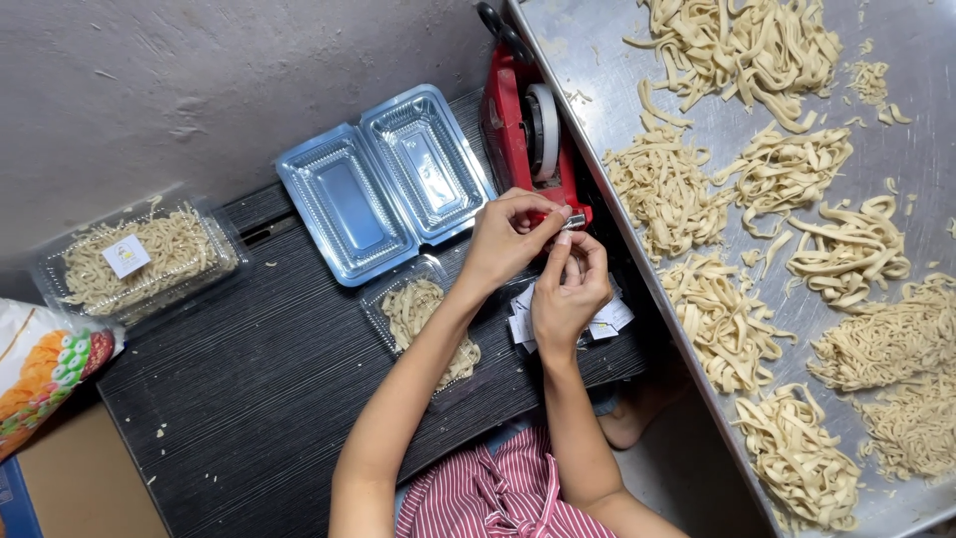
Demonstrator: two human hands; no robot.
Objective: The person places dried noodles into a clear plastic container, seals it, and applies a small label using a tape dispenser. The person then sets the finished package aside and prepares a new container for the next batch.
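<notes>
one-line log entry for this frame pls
left hand: pinching tape at red tape dispenser | right hand: fingertips at same spot | noodle tray: under forearm | empty clamshell: open

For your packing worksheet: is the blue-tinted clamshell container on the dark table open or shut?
Open: the clamshell container lies spread flat, both halves facing up, empty.

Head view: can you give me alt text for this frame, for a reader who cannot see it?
Seen from above, a person's left hand and right hand meet at a strip of tape pulled from a red tape dispenser on a dark table. Beneath their arms sits a clear box of noodles, beside an open empty clamshell container. Noodle heaps cover a metal tray to the right.
</notes>
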